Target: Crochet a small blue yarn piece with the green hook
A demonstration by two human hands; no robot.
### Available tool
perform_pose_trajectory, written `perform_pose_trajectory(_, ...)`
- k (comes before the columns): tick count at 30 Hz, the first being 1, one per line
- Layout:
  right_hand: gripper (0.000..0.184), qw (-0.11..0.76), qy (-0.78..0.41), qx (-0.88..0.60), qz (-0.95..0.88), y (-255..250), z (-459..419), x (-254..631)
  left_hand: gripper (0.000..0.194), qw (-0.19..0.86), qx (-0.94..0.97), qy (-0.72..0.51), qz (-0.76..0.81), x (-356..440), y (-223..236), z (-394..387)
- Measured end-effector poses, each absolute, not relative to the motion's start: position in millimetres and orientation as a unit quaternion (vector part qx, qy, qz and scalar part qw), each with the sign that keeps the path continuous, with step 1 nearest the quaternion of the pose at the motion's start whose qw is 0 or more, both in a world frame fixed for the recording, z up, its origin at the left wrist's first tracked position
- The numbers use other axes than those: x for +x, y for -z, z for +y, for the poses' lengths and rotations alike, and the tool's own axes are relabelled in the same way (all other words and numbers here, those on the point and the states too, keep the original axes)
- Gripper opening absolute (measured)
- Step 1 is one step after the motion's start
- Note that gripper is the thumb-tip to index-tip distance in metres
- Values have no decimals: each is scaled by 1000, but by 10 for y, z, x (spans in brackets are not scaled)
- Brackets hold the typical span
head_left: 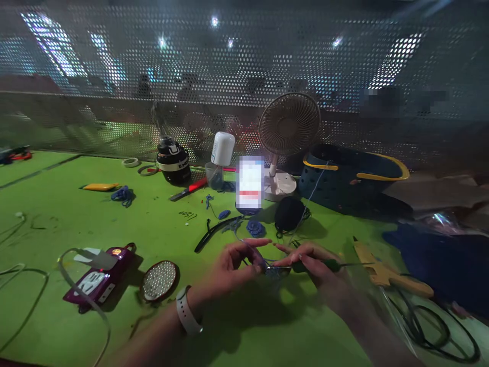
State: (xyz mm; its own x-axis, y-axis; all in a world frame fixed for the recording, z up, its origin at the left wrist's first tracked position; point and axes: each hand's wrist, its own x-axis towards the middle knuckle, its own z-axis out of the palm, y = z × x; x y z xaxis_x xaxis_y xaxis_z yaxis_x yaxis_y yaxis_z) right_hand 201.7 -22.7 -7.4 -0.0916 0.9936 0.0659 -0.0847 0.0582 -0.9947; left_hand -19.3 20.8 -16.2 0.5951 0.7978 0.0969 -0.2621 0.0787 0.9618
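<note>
My left hand (237, 266) pinches a small blue-purple crochet piece (278, 272) over the green table, its index finger stretched out with yarn running by it. Fingers of my right hand (323, 265) close round the green handle of a crochet hook (331, 264). The hook's thin metal shaft reaches left to the crochet piece, near my left fingertips. Just beyond my hands lie a round crocheted purple-blue piece (255, 228) and a dark, ball-shaped bundle (289, 214). A lit phone (250, 183), its screen blurred, stands upright behind them.
A fan (289, 125) and a dark blue basket (344, 178) stand at the back. To the right are a yellow glue gun (385, 272) and coiled cable. A purple power strip (101, 278) and a round studded object (159, 281) lie left. A utility knife (189, 189) lies behind.
</note>
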Motion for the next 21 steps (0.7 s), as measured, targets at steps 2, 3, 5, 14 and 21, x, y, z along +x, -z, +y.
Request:
perform_pose_trajectory(2, 22, 507, -530, -438, -520, 62, -231, 2021, 36, 678, 578, -385, 240, -194, 170, 209)
perform_pose_trajectory(3, 21, 503, -531, -437, -523, 57, -233, 2024, 33, 669, 587, -386, 242, -194, 169, 209)
perform_pose_trajectory(5, 20, 498, -525, -438, -533, 53, -236, 2030, 30, 652, 605, -384, 248, -195, 159, 205)
perform_pose_trajectory(14, 22, 445, -438, -491, -607, -67, -306, 1995, 41, 546, 683, -400, 274, -199, 161, 187)
perform_pose_trajectory(21, 26, 427, -406, -499, -636, -142, -336, 1976, 43, 506, 708, -407, 277, -196, 153, 192)
